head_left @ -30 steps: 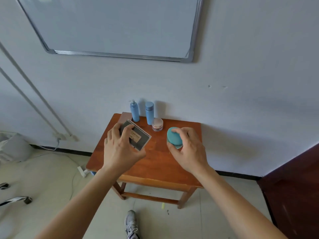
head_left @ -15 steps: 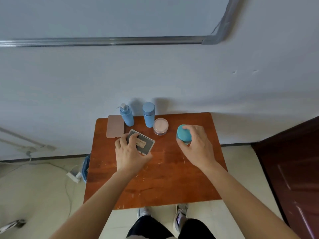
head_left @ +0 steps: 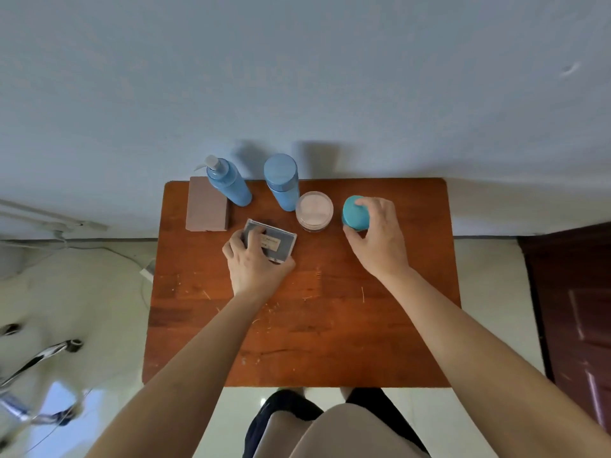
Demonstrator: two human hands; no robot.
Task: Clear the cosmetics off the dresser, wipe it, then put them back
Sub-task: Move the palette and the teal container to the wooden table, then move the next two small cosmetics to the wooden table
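Dresser [head_left: 297, 345]: reddish wood top, scratched across the near half, set against a pale wall [head_left: 297, 77].

Left hand [head_left: 254, 264]: curled round the near left end of a flat grey case [head_left: 281, 244], fingers [head_left: 256, 234] over its top, thumb at its near edge. Grips it. Located left of centre on the far half of the top. Cannot tell whether the case rests on the wood or is held just above it.

Right hand [head_left: 378, 241]: clamped on a teal jar [head_left: 352, 214], fingers wrapped over the lid and far side, thumb on the near side. Located right of centre, toward the far edge. Jar just to the right of a clear jar with a pale lid [head_left: 314, 209]; contact between the two jars cannot be told.

Far edge, left to right:
- brown-pink flat box [head_left: 207, 209], lying flat at the far left corner;
- blue pump bottle [head_left: 229, 185], upright, just right of the box;
- blue capped bottle [head_left: 282, 183], upright, apart from the pump bottle;
- the clear jar, slightly nearer, just beside the capped bottle.

Grey case just near of the two bottles, close to the box.

Surroundings: dark red door [head_left: 575, 309] at right; white cable [head_left: 109, 252] on the pale floor at left; the person's legs [head_left: 330, 424] below the near edge.
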